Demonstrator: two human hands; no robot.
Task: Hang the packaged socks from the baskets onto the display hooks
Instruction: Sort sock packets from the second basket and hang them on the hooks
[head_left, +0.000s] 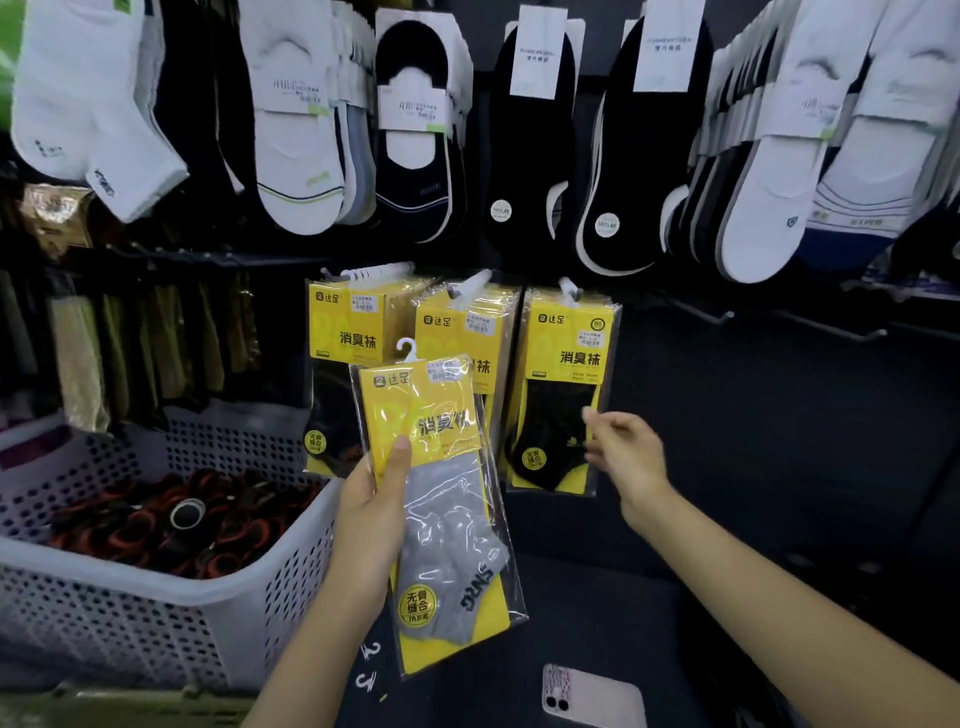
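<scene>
Left hand (371, 501) grips sock pack (449, 519); right hand (629, 457), seemingly relaxed, before dark wall (769, 410).

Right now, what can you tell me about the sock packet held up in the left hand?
The packet is a clear plastic sleeve with a yellow card printed in black characters and a grey ankle sock inside. A white plastic hook tops it. It is held upright, tilted, in front of the hanging yellow packs. Only the left hand grips it, thumb on its front.

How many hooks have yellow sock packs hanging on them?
3: the left bunch, the middle bunch behind the held pack, and the right pack. More packs may hide behind each front one.
</scene>
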